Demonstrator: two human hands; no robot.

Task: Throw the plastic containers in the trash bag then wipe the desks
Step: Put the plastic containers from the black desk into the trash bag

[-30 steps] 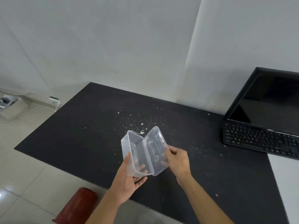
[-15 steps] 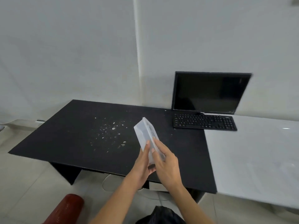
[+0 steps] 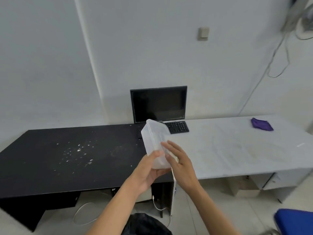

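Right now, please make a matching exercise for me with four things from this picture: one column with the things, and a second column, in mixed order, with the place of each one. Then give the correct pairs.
Things
1. plastic container
2. purple cloth
3. crumbs
4. black trash bag

Places
A. on the floor, at the bottom edge of the view
B. on the white desk
C. in the air, gripped by the left hand, with the right hand against it
D. scattered on the black desk

Pairs: 1-C, 2-B, 3-D, 4-A
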